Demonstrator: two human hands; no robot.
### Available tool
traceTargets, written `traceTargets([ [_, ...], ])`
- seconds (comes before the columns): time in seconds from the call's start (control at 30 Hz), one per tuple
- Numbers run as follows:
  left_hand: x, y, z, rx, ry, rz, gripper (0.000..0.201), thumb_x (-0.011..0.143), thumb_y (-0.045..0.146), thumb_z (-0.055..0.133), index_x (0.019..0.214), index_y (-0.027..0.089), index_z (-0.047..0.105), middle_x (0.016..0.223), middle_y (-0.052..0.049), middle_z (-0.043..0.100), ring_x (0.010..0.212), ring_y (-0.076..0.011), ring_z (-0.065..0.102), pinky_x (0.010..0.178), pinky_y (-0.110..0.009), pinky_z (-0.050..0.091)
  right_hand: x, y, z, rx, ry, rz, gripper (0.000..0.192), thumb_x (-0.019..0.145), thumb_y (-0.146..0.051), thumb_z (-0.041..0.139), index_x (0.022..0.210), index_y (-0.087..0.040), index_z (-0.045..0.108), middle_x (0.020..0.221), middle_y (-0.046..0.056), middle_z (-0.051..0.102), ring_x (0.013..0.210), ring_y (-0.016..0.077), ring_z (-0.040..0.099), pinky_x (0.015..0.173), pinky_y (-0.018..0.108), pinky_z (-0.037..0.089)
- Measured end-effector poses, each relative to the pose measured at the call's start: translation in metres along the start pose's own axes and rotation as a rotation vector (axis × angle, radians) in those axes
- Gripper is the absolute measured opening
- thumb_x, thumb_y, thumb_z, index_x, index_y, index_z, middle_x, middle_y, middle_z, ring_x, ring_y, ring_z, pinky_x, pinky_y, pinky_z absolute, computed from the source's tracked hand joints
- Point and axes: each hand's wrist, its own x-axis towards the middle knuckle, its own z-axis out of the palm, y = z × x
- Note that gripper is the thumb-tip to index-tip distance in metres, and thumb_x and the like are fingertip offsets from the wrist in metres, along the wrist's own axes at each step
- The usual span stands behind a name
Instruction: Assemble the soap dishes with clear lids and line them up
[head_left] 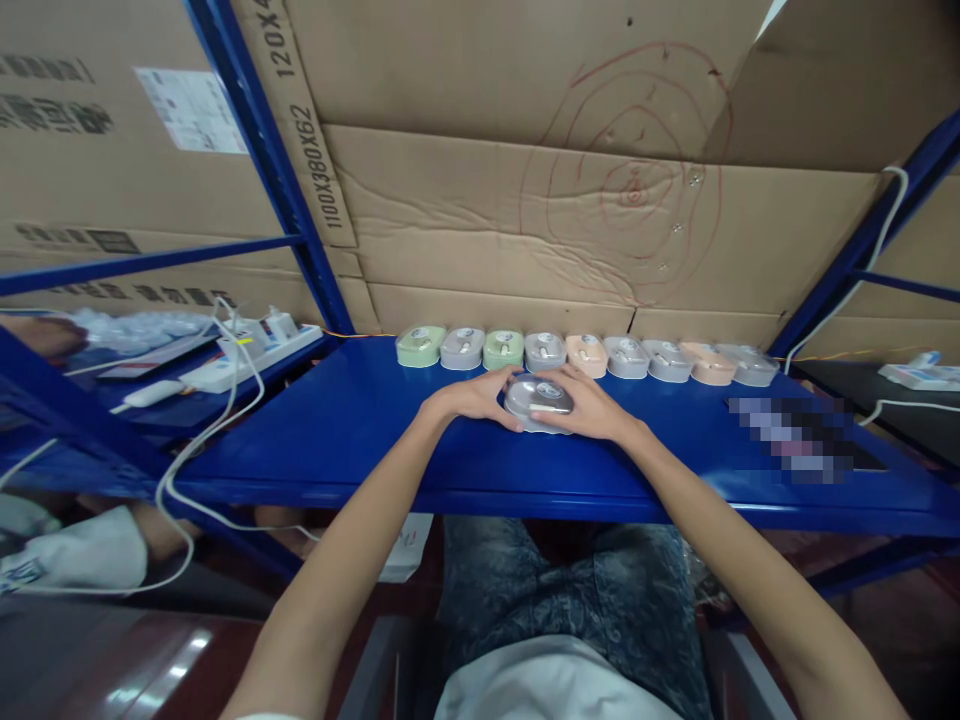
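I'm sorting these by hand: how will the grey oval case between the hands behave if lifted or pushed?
The grey oval case looks like rigid moulded plastic, so probably stiff and light. Its glossy top suggests it may be slippery; both hands, left hand and right hand, cup its sides. Low and flat-based on the blue shelf, it should slide rather than roll or tip.

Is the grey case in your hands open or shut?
Shut: the grey case lies flat on the blue shelf, lid down, between left hand and right hand.

Both forearms bare, reaching to 12 o'clock, converging at centre. Left grip (477, 396) fingers curled inward toward 3 o'clock, palm down. Right grip (592, 402) cupped, fingers toward 9 o'clock. Wrists level, elbows out low.
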Motion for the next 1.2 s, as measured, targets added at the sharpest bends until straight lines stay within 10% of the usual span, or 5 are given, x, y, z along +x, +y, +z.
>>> traceTargets([
  [0.77,-0.004,0.025,0.002,0.108,0.022,0.044,0.094,0.065,0.056,0.099,0.147,0.024,0.066,0.15,-0.014,0.07,0.142,-0.0424,0.063,0.124,-0.057,0.046,-0.008,-0.005,0.006,-0.099,-0.03,-0.038,0.078,0.101,-0.07,0.072,0.165,-0.028,0.058,0.162,0.016,0.062,0.148,0.0416,0.061,0.125,0.064,0.05],
  [1.2,0.0,0.033,0.023,0.188,0.055,0.114,0.113,0.073,0.064,0.094,0.168,0.027,0.046,0.17,-0.018,0.052,0.161,-0.0473,0.042,0.132,-0.062,0.034,-0.01,-0.006,0.005,0.047,-0.045,0.028,0.066,0.114,-0.07,0.043,0.164,-0.029,0.054,0.163,0.014,0.061,0.151,0.0382,0.058,0.127,0.065,0.046],
])
